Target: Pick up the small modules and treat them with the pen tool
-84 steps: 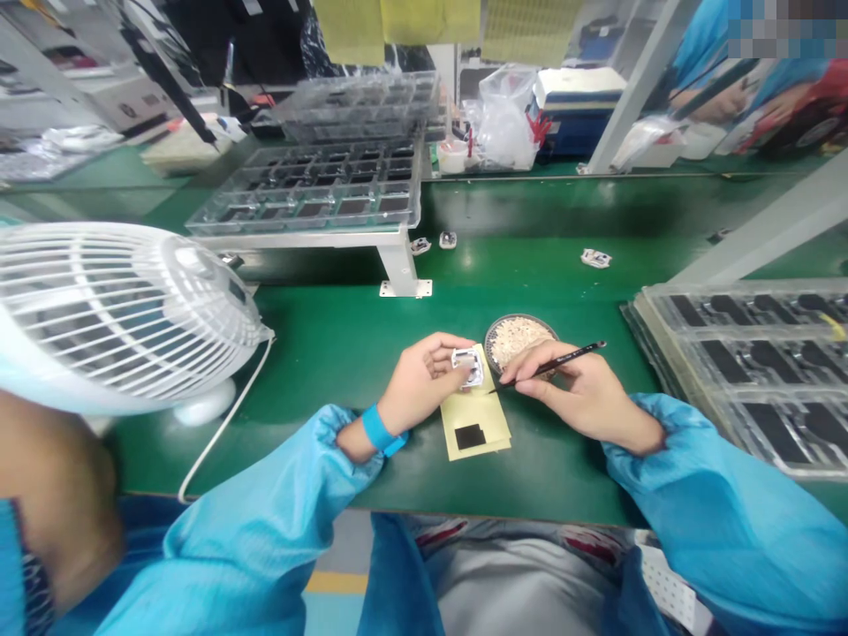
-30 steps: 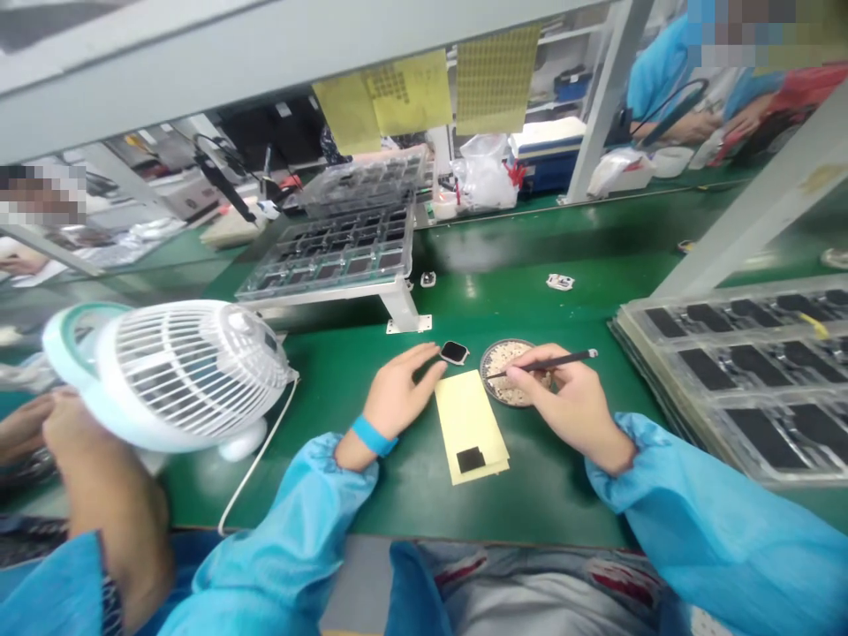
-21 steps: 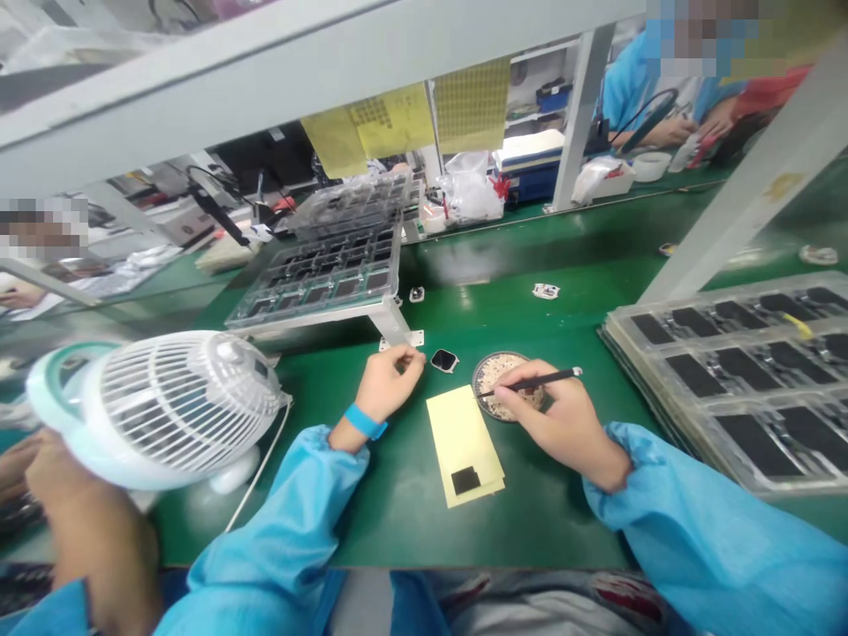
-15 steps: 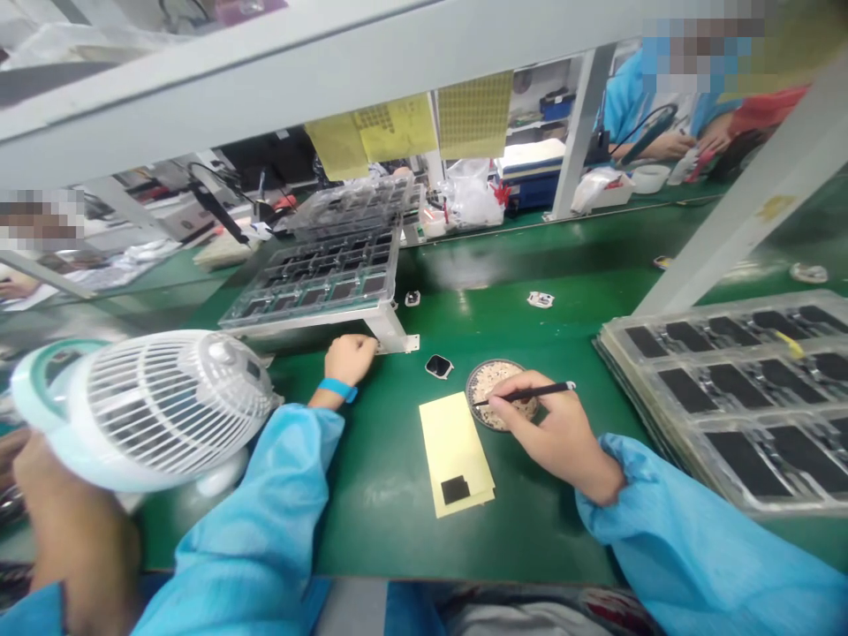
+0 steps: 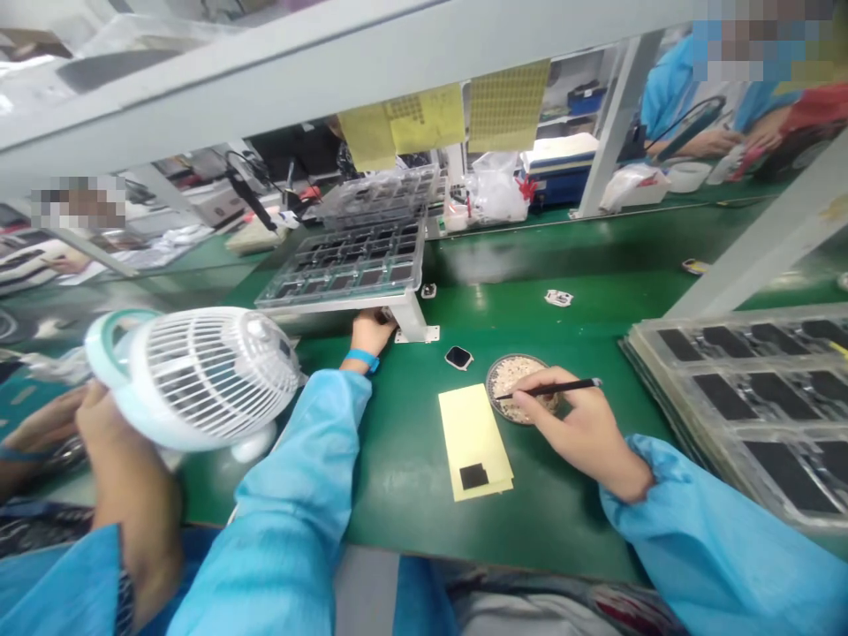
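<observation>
My right hand (image 5: 583, 424) pinches a slim black pen-shaped tool (image 5: 563, 387), its tip over a round dish (image 5: 491, 397) of small pale pieces. Left of the dish lies a yellow paper pad (image 5: 469, 424) bearing a black rectangular piece (image 5: 473, 477). Behind the pad is a small watch-like part (image 5: 458, 358) with a dark face and light frame. My left hand (image 5: 372, 333) reaches beside the leg of a low white stand (image 5: 412, 318). Its fingers are curled, partly under the stand's edge, around something dark that I cannot make out.
Clear trays of black parts (image 5: 358, 256) sit on the stand; more trays (image 5: 748, 397) are stacked at right. A white fan (image 5: 212, 375) stands left, beside a co-worker's arm (image 5: 132, 477). Small parts (image 5: 558, 299) lie farther back. A shelf post (image 5: 761, 212) slants down at right.
My left hand has moved forward, its fingers now going under the stand's edge. My right hand keeps the tool over the dish. The whole view has shifted, so things appear farther right.
</observation>
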Demonstrator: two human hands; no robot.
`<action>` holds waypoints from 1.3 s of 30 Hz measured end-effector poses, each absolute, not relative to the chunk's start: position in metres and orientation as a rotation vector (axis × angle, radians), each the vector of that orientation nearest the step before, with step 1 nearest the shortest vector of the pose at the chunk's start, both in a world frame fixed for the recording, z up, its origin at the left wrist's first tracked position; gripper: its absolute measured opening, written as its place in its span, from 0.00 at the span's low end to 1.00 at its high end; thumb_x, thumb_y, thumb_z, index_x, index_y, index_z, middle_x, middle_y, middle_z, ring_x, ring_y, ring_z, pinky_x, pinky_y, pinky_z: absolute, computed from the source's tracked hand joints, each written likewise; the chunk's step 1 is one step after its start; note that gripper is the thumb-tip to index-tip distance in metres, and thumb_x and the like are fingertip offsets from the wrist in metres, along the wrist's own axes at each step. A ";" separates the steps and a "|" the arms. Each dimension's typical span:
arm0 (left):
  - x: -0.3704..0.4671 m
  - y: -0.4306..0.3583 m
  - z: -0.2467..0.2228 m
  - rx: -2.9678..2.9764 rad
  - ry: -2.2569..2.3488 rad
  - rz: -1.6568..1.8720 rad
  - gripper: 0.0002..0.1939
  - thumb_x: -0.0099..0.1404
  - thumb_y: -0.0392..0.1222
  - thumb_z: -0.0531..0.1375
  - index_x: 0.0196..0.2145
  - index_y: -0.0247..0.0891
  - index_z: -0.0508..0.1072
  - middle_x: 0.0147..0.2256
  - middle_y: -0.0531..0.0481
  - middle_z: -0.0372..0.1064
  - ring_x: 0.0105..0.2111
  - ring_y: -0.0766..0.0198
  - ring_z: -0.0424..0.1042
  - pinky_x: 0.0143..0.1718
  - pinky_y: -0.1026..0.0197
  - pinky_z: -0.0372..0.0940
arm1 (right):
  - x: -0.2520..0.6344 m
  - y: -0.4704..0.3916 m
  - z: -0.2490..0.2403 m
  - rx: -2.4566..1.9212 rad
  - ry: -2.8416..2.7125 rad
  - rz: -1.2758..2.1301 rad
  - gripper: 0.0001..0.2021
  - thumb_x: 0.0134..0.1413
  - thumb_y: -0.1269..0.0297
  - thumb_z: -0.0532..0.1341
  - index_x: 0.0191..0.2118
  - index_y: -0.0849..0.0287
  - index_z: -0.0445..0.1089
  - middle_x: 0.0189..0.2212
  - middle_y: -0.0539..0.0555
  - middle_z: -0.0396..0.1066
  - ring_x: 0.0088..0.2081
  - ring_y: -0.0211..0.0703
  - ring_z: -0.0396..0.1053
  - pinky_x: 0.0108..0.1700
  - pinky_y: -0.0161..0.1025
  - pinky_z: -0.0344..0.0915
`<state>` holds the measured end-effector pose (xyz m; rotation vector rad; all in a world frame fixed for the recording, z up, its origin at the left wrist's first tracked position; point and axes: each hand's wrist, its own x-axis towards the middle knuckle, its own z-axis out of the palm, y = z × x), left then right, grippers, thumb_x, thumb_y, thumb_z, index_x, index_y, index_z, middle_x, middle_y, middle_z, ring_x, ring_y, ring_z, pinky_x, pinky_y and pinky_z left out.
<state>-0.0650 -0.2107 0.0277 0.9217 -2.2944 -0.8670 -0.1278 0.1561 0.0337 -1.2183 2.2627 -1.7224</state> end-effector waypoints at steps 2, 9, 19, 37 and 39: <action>-0.039 -0.209 0.023 0.891 -2.243 -0.911 0.23 0.57 0.40 0.68 0.48 0.29 0.70 0.44 0.40 0.76 0.42 0.58 0.75 0.46 0.57 0.69 | -0.126 0.157 0.035 -1.224 2.259 -1.724 0.04 0.56 0.63 0.66 0.37 0.54 0.74 0.37 0.53 0.76 0.39 0.46 0.74 0.45 0.45 0.70; 0.030 -0.155 0.030 0.648 -1.984 -1.587 0.29 0.49 0.42 0.73 0.48 0.33 0.70 0.42 0.41 0.77 0.40 0.59 0.77 0.44 0.58 0.71 | -0.116 0.154 0.034 -1.223 2.134 -1.696 0.05 0.55 0.61 0.67 0.37 0.55 0.74 0.37 0.54 0.77 0.39 0.47 0.75 0.41 0.44 0.73; -0.011 -0.073 0.051 0.138 -2.386 -2.137 0.14 0.63 0.43 0.65 0.45 0.36 0.78 0.39 0.44 0.77 0.37 0.62 0.76 0.39 0.61 0.70 | -0.107 0.150 0.024 -0.924 1.667 -1.439 0.12 0.52 0.57 0.68 0.37 0.59 0.71 0.32 0.54 0.76 0.32 0.41 0.76 0.36 0.39 0.76; 0.004 -0.057 0.020 0.019 -2.875 -1.351 0.12 0.62 0.39 0.61 0.43 0.44 0.78 0.27 0.54 0.75 0.25 0.66 0.71 0.27 0.64 0.61 | -0.108 0.152 0.019 -1.097 1.749 -1.299 0.06 0.57 0.62 0.64 0.39 0.57 0.70 0.37 0.54 0.75 0.36 0.41 0.76 0.39 0.39 0.76; 0.005 -0.056 0.021 0.041 -2.877 -1.338 0.12 0.61 0.38 0.61 0.43 0.44 0.78 0.27 0.54 0.75 0.25 0.65 0.71 0.28 0.64 0.62 | -0.109 0.152 0.023 -1.085 1.735 -1.313 0.06 0.57 0.62 0.64 0.37 0.57 0.70 0.36 0.53 0.75 0.36 0.42 0.76 0.38 0.39 0.76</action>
